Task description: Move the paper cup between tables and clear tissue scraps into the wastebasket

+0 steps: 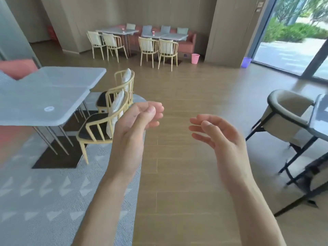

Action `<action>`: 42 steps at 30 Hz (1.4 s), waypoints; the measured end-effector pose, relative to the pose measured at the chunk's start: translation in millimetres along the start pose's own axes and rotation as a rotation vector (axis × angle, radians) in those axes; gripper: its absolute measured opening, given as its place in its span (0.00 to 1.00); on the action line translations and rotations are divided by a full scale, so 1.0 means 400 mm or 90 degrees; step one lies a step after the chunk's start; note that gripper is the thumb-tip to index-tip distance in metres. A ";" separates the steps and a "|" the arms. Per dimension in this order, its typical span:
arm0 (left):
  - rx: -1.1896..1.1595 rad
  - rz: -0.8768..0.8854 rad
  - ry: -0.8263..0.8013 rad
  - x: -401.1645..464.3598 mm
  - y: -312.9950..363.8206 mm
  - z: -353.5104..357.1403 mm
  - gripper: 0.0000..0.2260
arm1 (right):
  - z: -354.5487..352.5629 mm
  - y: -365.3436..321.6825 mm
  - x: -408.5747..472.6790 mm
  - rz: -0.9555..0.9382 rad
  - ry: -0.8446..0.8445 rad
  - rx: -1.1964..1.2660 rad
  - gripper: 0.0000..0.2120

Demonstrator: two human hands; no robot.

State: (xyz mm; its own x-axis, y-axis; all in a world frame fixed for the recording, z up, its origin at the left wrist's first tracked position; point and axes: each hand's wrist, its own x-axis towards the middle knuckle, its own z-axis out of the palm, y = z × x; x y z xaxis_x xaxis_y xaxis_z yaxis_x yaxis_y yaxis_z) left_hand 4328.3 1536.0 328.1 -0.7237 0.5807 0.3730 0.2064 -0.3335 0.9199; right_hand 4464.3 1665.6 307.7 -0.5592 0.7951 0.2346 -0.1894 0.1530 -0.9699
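Paper cups, seemingly the two small red ones [123, 30] on the far counters [165, 36], are sitting well ahead of both hands. Left hand [136, 121] and right hand [218, 134] are hanging empty, fingers [156, 110] loosely curled, equally distant.

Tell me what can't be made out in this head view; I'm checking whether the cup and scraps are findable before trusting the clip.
- Small red items on the far grey tables: too small to tell whether they are paper cups.
- Pink wastebasket and purple wastebasket: too distant to see their contents.
- Grey table at right: cut off by the frame edge and blurred.
- White round mark on the near grey table: too blurred to identify.
- Tissue scraps: none discernible.
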 end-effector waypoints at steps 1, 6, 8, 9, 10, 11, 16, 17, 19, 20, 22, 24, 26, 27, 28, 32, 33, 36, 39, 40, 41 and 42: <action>0.007 0.011 -0.001 0.068 -0.014 0.004 0.12 | 0.012 0.006 0.067 -0.008 -0.002 0.003 0.12; 0.020 0.064 0.003 0.408 -0.113 0.036 0.11 | 0.059 0.041 0.441 -0.068 -0.012 0.017 0.11; 0.028 0.079 0.014 0.552 -0.156 0.048 0.11 | 0.082 0.051 0.604 -0.100 -0.019 0.031 0.11; 0.035 0.085 0.024 0.631 -0.171 0.056 0.12 | 0.094 0.049 0.690 -0.115 -0.025 0.036 0.11; 0.041 0.088 0.034 0.712 -0.182 0.066 0.12 | 0.106 0.044 0.776 -0.128 -0.030 0.041 0.10; 0.046 0.092 0.046 0.796 -0.187 0.077 0.11 | 0.119 0.034 0.862 -0.139 -0.034 0.044 0.10; 0.069 0.125 0.074 1.186 -0.203 0.112 0.12 | 0.192 -0.033 1.262 -0.180 -0.040 0.068 0.13; 0.071 0.128 0.079 1.253 -0.212 0.114 0.12 | 0.208 -0.038 1.333 -0.181 -0.038 0.070 0.14; 0.069 0.140 0.088 1.381 -0.241 0.116 0.13 | 0.238 -0.028 1.470 -0.181 -0.043 0.068 0.10; 0.068 0.146 0.091 1.445 -0.261 0.117 0.13 | 0.253 -0.014 1.538 -0.178 -0.046 0.060 0.08; 0.069 0.152 0.091 1.566 -0.314 0.120 0.12 | 0.286 0.029 1.669 -0.168 -0.050 0.041 0.06; 0.067 0.156 0.085 1.686 -0.384 0.118 0.11 | 0.322 0.084 1.799 -0.165 -0.049 0.030 0.06; 0.056 0.156 0.086 1.809 -0.460 0.110 0.12 | 0.364 0.138 1.931 -0.164 -0.051 0.016 0.06; 0.049 0.156 0.088 1.877 -0.499 0.106 0.13 | 0.387 0.163 2.002 -0.167 -0.052 0.009 0.06; 0.043 0.157 0.087 1.948 -0.535 0.102 0.13 | 0.410 0.184 2.075 -0.173 -0.053 0.000 0.06; 0.035 0.165 0.085 2.270 -0.629 0.093 0.13 | 0.500 0.221 2.389 -0.197 -0.042 -0.034 0.06; 0.035 0.170 0.084 2.353 -0.642 0.095 0.12 | 0.517 0.224 2.466 -0.208 -0.041 -0.042 0.06; 0.042 0.178 0.076 2.578 -0.670 0.114 0.12 | 0.547 0.230 2.677 -0.238 -0.034 -0.069 0.08; 0.061 0.177 0.054 2.777 -0.712 0.140 0.13 | 0.554 0.249 2.879 -0.250 -0.018 -0.091 0.08; 0.068 0.176 0.045 2.840 -0.730 0.149 0.13 | 0.553 0.260 2.945 -0.251 -0.011 -0.096 0.07; 0.072 0.177 0.038 2.905 -0.750 0.158 0.13 | 0.553 0.273 3.013 -0.252 -0.006 -0.096 0.07; 0.075 0.177 0.034 2.972 -0.773 0.167 0.13 | 0.552 0.288 3.080 -0.252 -0.002 -0.094 0.07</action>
State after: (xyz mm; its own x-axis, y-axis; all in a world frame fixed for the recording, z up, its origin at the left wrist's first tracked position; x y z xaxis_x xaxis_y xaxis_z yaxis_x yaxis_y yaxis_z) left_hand 3448.2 2379.0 495.1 -0.6616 0.4382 0.6084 0.4739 -0.3845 0.7922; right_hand 3575.1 2533.2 499.4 -0.4685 0.6562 0.5916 -0.2734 0.5291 -0.8033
